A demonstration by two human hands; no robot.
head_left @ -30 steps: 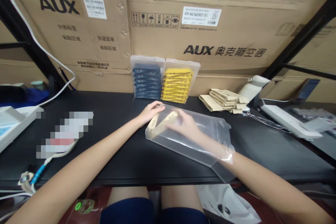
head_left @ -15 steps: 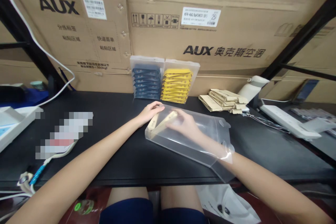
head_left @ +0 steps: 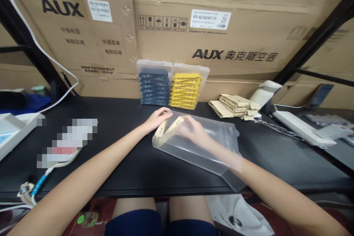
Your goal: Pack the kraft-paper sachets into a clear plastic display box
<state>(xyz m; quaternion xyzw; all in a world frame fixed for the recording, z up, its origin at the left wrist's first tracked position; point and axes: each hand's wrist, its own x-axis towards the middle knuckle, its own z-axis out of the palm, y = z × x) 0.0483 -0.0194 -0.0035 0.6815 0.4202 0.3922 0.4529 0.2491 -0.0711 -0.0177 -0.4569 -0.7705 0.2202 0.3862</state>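
Note:
A long clear plastic box (head_left: pixel 204 155) lies on its side on the black table (head_left: pixel 124 158), its open end toward me. My right hand (head_left: pixel 192 132) is pushed deep inside it, fingers curled on tan paper packets (head_left: pixel 167 131) standing at the far end. My left hand (head_left: pixel 157 117) rests outside on the box's far end, fingers closed over its corner.
Two clear boxes stand against the cardboard cartons at the back, one with blue packets (head_left: pixel 154 87), one with yellow packets (head_left: pixel 186 90). A loose pile of tan packets (head_left: pixel 235 106) lies to the right, beside a white device (head_left: pixel 301 129). A white tray (head_left: pixel 13 129) sits at left.
Almost nothing has moved. My right hand has shifted very slightly inside the clear box and the view has dipped a little.

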